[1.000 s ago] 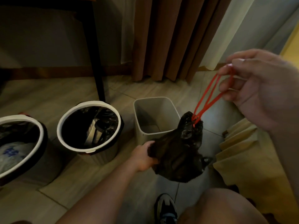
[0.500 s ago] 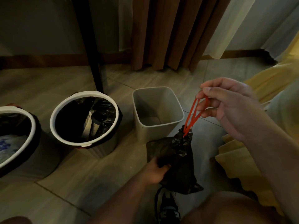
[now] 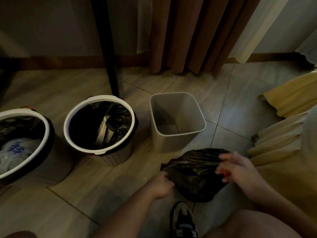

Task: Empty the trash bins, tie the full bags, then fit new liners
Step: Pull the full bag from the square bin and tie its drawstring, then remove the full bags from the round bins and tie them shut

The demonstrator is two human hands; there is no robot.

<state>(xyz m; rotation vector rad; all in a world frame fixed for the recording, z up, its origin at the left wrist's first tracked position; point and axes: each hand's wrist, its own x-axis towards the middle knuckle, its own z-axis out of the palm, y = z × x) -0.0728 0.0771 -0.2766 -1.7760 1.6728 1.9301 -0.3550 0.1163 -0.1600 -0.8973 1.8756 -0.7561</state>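
A full black trash bag (image 3: 193,174) lies on the tiled floor in front of my knees. My left hand (image 3: 161,185) grips its left edge. My right hand (image 3: 240,170) is down on the bag's right side, blurred, fingers curled, with a bit of the red drawstring (image 3: 226,174) showing between them. Just behind the bag stands a square grey bin (image 3: 171,143), bare inside with no liner. To its left are two round bins with white rings and black liners: the nearer one (image 3: 68,133) holds scraps, and the far-left one (image 3: 46,127) holds a white plastic bag.
A dark table leg (image 3: 109,54) comes down behind the round bins. Brown curtains (image 3: 188,35) hang at the back wall. Yellow bed fabric (image 3: 281,148) crowds the right side. My shoe (image 3: 183,220) and knee are below the bag.
My right hand, which held the red drawstring loops pulled up high, has dropped down onto the bag. The bag has sunk from hanging to lying flat on the floor.
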